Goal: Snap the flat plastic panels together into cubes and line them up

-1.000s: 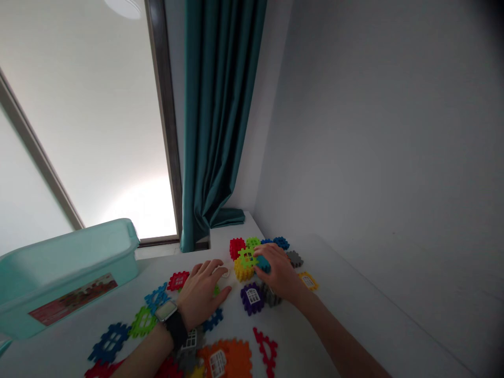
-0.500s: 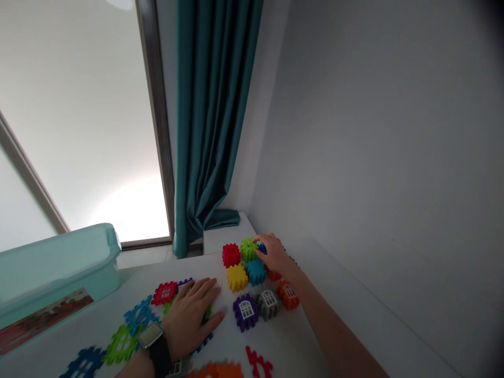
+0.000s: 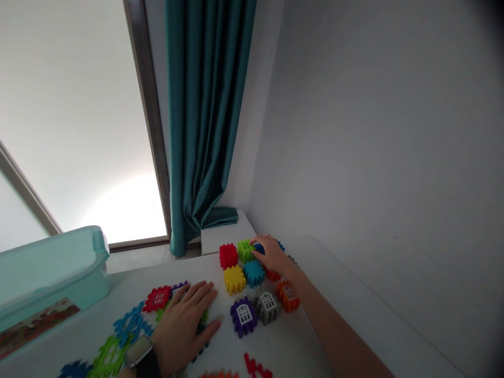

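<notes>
the right hand [image 3: 271, 254] lies at the far end of a group of plastic waffle blocks, which are joined here into small cubes. its fingers [image 3: 260, 242] bend a little over a lime green cube [image 3: 245, 251] and a blue block [image 3: 259, 249], coming from the right side. they touch both blocks, but i cannot tell if they really grasp them or only rest there. the lime green cube lies just left of the fingertips, and the blue block is partly under them. these cubes are almost square, so they show no clear long axis, but the whole group runs from far to near on the bench [image 3: 303, 336].

the right hand is clearly nearer to these two blocks than the left hand [image 3: 183, 325], which lies flat and released with its fingers spread toward the far side. it is on the left, over some flat pieces, and a flat red piece [image 3: 157, 298] is just beside it. a red cube [image 3: 228, 256] touches the lime green cube on its left. a yellow cube [image 3: 234, 280] and a teal cube [image 3: 253, 273] stand on the near side of them. nearer still are a purple cube [image 3: 243, 317], a gray cube [image 3: 266, 307] and an orange cube [image 3: 287, 296].
</notes>
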A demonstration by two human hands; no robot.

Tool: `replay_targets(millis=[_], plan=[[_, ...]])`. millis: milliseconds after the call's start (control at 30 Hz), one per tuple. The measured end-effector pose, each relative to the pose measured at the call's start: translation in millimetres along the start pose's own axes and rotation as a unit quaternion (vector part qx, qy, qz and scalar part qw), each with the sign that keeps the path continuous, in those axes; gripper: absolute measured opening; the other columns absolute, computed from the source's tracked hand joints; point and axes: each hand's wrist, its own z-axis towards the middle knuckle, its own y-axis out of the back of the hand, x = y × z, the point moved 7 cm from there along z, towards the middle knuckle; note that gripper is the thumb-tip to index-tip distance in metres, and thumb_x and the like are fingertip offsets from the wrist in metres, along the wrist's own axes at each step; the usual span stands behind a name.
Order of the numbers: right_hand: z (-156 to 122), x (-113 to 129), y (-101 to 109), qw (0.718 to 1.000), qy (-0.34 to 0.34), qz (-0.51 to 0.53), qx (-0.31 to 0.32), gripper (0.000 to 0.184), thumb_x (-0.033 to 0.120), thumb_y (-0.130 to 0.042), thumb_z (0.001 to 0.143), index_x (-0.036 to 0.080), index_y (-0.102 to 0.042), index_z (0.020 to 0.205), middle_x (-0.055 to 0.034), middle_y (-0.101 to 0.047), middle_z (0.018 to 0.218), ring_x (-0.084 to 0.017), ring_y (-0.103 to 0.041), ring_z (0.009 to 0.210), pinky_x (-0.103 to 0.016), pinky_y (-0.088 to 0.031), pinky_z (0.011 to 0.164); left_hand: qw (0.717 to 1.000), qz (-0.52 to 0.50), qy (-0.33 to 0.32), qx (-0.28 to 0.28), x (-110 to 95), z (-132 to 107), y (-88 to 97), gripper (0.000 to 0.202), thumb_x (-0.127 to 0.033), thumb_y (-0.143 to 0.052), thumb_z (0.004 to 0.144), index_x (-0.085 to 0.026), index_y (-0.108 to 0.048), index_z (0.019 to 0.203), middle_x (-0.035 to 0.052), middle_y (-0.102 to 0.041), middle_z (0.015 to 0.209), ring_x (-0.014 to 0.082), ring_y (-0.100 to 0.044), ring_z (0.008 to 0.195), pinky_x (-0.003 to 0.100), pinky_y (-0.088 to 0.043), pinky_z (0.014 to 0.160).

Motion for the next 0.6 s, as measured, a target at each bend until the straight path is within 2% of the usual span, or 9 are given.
replay_targets(millis=[300, 600], plan=[[-0.6, -2.3, -2.3, 1.000, 0.001, 0.008, 0.009, 0.023, 0.018, -0.064, 0.083, 0.022, -0.067, 0.106, -0.0067, -0.070, 0.113, -0.026, -0.057, 0.114, -0.040, -0.041, 0.099, 1.000, -0.005, 0.003, 0.005, 1.8, 1.1, -1.0, 0.052, -0.053, -0.052, 0.094, -0.031, -0.054, 0.141, 0.0031, -0.049, 0.151, 0.0317, -0.043, 0.140, 0.057, -0.031, 0.116], [-1.0, 0.2, -0.6, 1.000, 0.006, 0.009, 0.013, 0.017, 0.016, -0.067, 0.082, 0.022, -0.068, 0.098, -0.0058, -0.071, 0.110, -0.025, -0.058, 0.109, -0.040, -0.040, 0.100, 1.000, -0.002, -0.006, 0.002, 3.4, -0.3, -2.3, 0.052, -0.053, -0.052, 0.094, -0.031, -0.053, 0.141, 0.0038, -0.048, 0.152, 0.0320, -0.042, 0.140, 0.058, -0.031, 0.116]])
